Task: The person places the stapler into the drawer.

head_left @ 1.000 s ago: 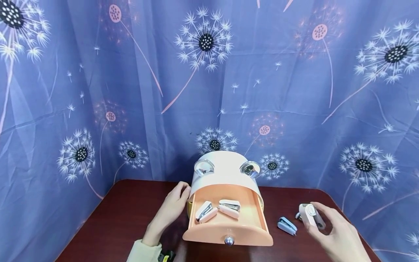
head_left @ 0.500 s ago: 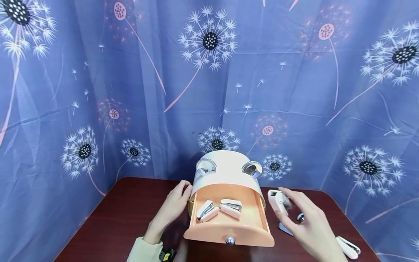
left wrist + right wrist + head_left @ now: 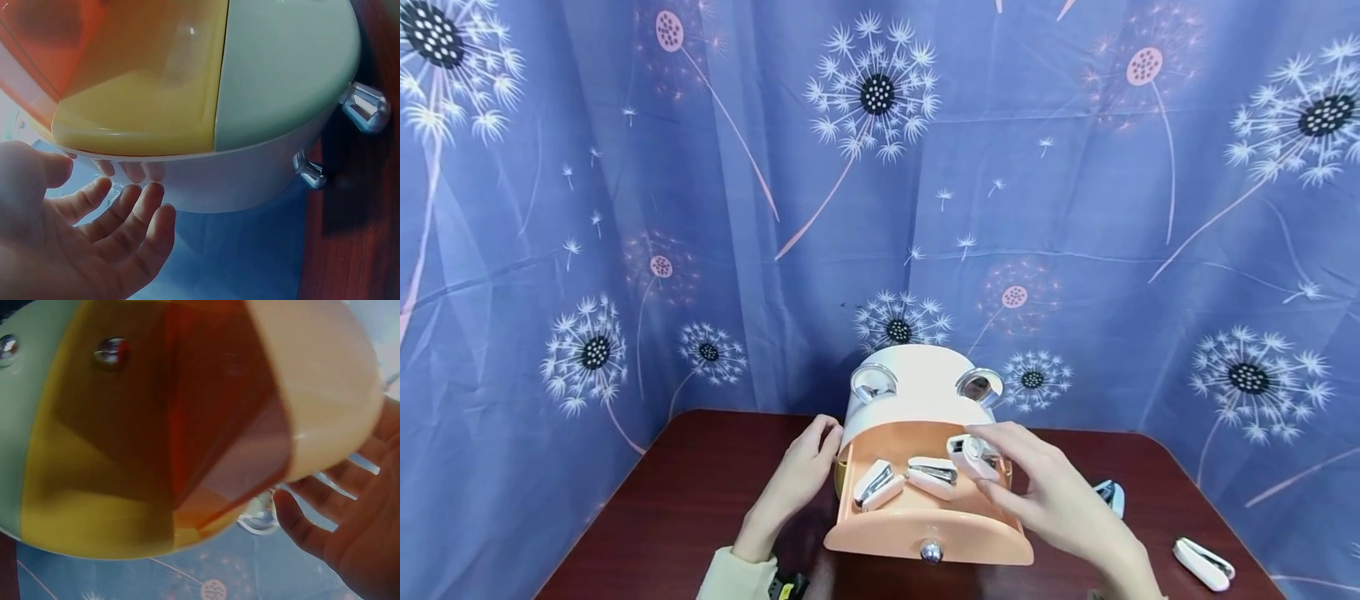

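Note:
A small white cabinet [image 3: 913,375] with silver rings has its peach drawer [image 3: 925,537] pulled out. Two white-and-pink staplers [image 3: 878,485] lie inside. Above the drawer's right side, my right hand [image 3: 1048,492] pinches a small white-and-grey item [image 3: 972,457] with a round disc; I cannot tell its kind. That item is hidden in the right wrist view, where my thumb and fingers [image 3: 325,494] show beside the drawer. My left hand [image 3: 801,471] is at the cabinet's left side, its fingertips right at the white wall [image 3: 225,181] in the left wrist view, gripping nothing.
A white stapler [image 3: 1204,565] lies at the table's right. A pale blue-white stapler [image 3: 1109,497] shows partly behind my right forearm. Below the peach drawer are a yellow drawer [image 3: 147,94] and a green one [image 3: 281,69]. A blue dandelion-print curtain [image 3: 737,208] hangs behind the dark red table [image 3: 677,492].
My right hand has carried the white-and-grey item leftward from the table's right side to over the drawer. The blue stapler is now hidden behind that hand. My left hand has stayed put.

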The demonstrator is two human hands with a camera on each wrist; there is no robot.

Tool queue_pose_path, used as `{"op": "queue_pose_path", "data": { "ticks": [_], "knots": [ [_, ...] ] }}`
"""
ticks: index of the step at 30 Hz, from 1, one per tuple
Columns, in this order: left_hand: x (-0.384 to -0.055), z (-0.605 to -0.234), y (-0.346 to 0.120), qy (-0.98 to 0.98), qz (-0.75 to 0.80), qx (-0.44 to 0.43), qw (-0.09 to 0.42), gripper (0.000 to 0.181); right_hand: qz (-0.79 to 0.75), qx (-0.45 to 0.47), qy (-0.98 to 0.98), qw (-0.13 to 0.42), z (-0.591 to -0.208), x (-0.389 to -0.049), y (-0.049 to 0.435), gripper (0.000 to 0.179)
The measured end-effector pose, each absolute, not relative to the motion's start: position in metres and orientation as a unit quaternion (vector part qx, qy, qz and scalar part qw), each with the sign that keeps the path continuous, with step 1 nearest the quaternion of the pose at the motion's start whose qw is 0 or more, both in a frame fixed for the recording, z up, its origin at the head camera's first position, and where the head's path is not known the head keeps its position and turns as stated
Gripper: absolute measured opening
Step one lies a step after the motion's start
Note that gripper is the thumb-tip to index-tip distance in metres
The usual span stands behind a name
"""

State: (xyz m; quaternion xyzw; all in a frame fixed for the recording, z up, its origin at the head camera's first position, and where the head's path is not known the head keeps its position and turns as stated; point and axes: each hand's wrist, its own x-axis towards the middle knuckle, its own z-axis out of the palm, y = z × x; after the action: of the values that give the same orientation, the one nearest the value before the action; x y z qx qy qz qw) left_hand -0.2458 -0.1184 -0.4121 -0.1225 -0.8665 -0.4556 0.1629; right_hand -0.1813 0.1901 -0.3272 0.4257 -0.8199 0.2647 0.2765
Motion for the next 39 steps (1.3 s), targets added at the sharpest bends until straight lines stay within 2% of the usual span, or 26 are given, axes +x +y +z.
{"op": "queue_pose_path", "data": {
  "ticks": [5,12,29,39],
  "knots": [
    [-0.246,-0.412,-0.119,-0.865,-0.456,-0.126,0.165,0.014,0.274,0.454,-0.820,0.217,-0.331,-0.187,0.187,0.056],
    [-0.246,-0.411,-0.119,-0.867,-0.455,-0.123,0.161,0.012,0.241,0.437,-0.858,0.122,-0.328,-0.187,0.187,0.051],
    [-0.245,-0.411,-0.119,-0.869,-0.452,-0.116,0.163,0.014,0.200,0.486,-0.849,0.056,-0.313,-0.193,0.189,0.036],
    [-0.244,-0.411,-0.119,-0.868,-0.453,-0.121,0.164,0.013,0.198,0.500,-0.843,-0.003,-0.306,-0.193,0.192,0.039]
  ]
}}
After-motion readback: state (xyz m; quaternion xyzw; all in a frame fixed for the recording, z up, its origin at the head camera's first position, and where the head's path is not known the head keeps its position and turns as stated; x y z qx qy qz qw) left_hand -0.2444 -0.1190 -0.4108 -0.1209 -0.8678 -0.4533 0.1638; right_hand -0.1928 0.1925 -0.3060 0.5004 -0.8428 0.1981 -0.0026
